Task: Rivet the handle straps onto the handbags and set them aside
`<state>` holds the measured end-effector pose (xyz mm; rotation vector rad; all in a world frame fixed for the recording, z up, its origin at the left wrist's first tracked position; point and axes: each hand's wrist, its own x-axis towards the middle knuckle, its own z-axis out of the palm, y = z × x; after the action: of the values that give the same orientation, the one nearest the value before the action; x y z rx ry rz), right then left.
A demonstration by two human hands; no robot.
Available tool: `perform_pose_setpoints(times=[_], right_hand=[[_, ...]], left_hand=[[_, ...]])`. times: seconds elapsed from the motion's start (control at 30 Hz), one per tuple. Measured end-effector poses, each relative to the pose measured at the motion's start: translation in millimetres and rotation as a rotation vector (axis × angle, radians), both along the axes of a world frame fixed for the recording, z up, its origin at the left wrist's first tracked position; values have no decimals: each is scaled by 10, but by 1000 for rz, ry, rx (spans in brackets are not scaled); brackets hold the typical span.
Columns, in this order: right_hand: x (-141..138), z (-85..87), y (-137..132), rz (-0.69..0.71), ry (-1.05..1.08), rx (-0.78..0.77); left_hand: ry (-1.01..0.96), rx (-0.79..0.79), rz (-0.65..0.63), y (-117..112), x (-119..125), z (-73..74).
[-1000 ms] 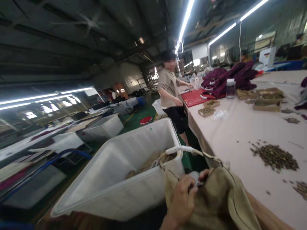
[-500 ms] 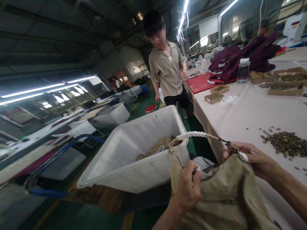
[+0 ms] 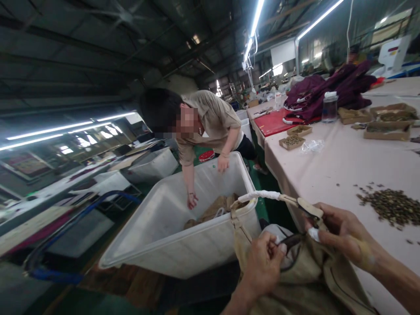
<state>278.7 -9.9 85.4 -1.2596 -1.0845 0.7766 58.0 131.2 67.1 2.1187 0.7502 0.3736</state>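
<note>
An olive-tan fabric bag (image 3: pixel 295 288) hangs in front of me at the table's edge, its mouth partly open on a pale lining. With fingers pinched, my left hand (image 3: pixel 265 264) grips the bag's rim near that lining. My right hand (image 3: pixel 341 234) is closed around the base of the bag's handle (image 3: pixel 262 195), which is wrapped in white and arches to the left. White wrapping shows at my right thumb. Part of the bag runs out of the picture below.
A white tub (image 3: pixel 173 245) on a wooden base holds tan fabric pieces (image 3: pixel 213 208); a co-worker (image 3: pixel 210 118) bends over it. On the pink-covered table (image 3: pixel 295 170) lie a metal-parts heap (image 3: pixel 389 203), small boxes (image 3: pixel 291 141), a bottle (image 3: pixel 329 107) and purple bags (image 3: pixel 315 89).
The co-worker has gone from standing to leaning over the tub, both arms reaching into it. My right hand has turned the handle's base, and the bag's mouth gapes wider.
</note>
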Motion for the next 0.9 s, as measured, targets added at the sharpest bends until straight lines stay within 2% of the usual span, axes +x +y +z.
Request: perform_pose_setpoints(times=[0.07, 0.13, 0.2, 0.23, 0.33, 0.43, 0.5, 0.6, 0.67, 0.8, 0.9], right_hand=[[-4, -56, -4, -7, -1, -17], [-14, -91, -5, -13, -11, -28], [-30, -97, -8, -20, -29, -25], [-39, -90, -10, -18, -40, -18], [-65, -47, -17, -26, -60, 4], [-85, -16, -18, -31, -90, -1], [-95, -27, -12, -92, -115, 31], [-107, -83, 12, -354, -169, 154], [-115, -108, 31, -486, -279, 225], [-111, -68, 55, -491, -473, 266], [-60, -26, 62, -445, -484, 221]], left_hand=[[-83, 135, 125, 59, 20, 70], [-212, 417, 257, 150, 72, 220], [-308, 679, 276, 278, 161, 402], [-322, 752, 220, 353, 219, 484], [-315, 775, -80, 576, 412, 623], [-324, 703, -305, 709, 555, 638], [-282, 684, -330, 724, 586, 659], [-132, 697, -324, 668, 556, 770], [-25, 753, -312, 610, 523, 872], [148, 932, -218, 521, 478, 1024], [270, 949, -218, 514, 433, 1063]])
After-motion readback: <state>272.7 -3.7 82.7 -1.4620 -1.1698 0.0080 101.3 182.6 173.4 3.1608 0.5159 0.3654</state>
